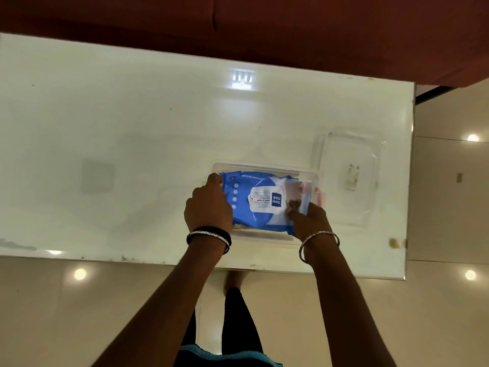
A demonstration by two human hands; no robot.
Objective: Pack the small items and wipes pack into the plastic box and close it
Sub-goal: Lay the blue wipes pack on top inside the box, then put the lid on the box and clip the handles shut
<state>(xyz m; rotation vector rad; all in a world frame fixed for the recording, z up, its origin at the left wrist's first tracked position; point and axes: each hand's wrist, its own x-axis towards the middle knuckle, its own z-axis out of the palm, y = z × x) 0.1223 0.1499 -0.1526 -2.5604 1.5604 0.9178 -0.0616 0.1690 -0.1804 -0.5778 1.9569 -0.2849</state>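
A blue wipes pack (260, 200) with a white label lies in the clear plastic box (264, 166) near the table's front edge. My left hand (207, 205) grips the pack's left end. My right hand (308, 221) presses on its right end, fingertips on the pack beside a small clear bag with reddish items (304, 189) at the box's right side. The transparent lid (349, 178) lies flat on the table to the right of the box, apart from it. The small items under the pack are hidden.
The white glossy table (132, 141) stretches far to the left. Its right edge runs just past the lid. A dark red sofa (291, 27) stands behind the table. Tiled floor and my legs show below the front edge.
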